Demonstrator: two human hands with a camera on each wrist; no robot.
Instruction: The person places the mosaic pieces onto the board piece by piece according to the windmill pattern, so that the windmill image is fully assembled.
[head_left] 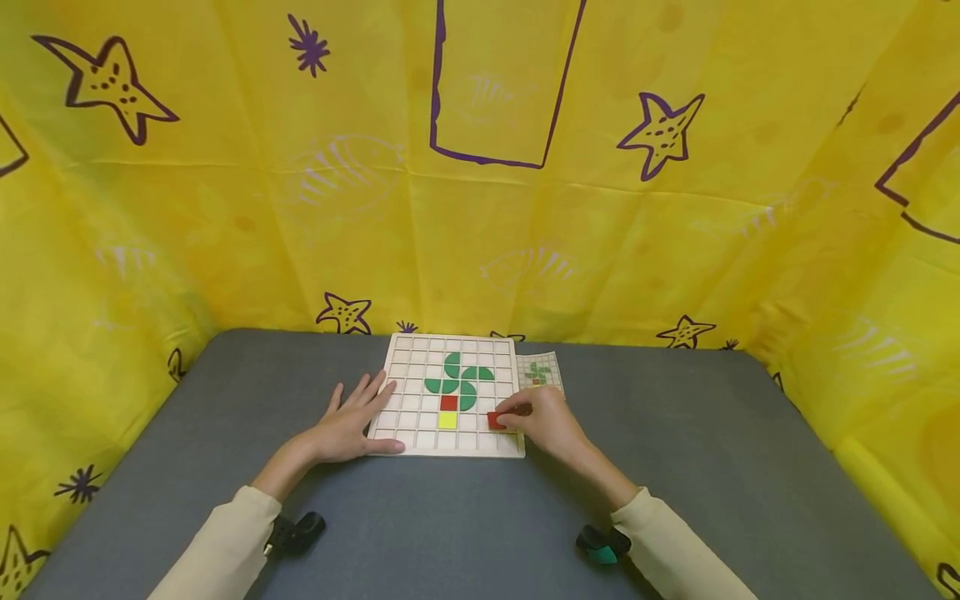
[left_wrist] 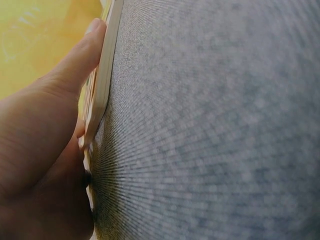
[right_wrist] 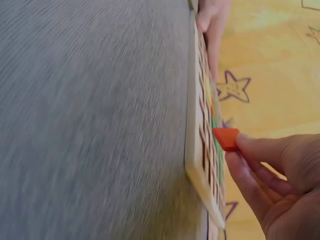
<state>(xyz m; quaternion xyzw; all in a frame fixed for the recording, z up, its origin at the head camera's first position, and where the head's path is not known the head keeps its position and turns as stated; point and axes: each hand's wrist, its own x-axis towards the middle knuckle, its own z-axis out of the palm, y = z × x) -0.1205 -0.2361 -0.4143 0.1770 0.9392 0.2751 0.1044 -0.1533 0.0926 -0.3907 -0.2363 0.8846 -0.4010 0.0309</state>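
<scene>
A wooden grid board [head_left: 417,421] lies on the table with several green quarter-circle pieces [head_left: 468,396] set in a pinwheel near its middle. Directly below them sit a red square tile [head_left: 448,403] and a yellow square tile [head_left: 447,421]. My left hand [head_left: 347,427] rests on the board's left side, fingers spread and thumb at the front edge; the left wrist view shows the thumb [left_wrist: 82,60] along the rim. Thumb and fingers of my right hand [head_left: 546,421] pinch another red tile [right_wrist: 226,138], held just above the board's right part.
A small printed card [head_left: 556,371] with a similar green pattern lies at the board's right, partly behind my right hand. The grey table [head_left: 450,525] meets a yellow curtain [head_left: 480,242] at the back and sides. Dark straps with devices [head_left: 603,546] sit at both wrists.
</scene>
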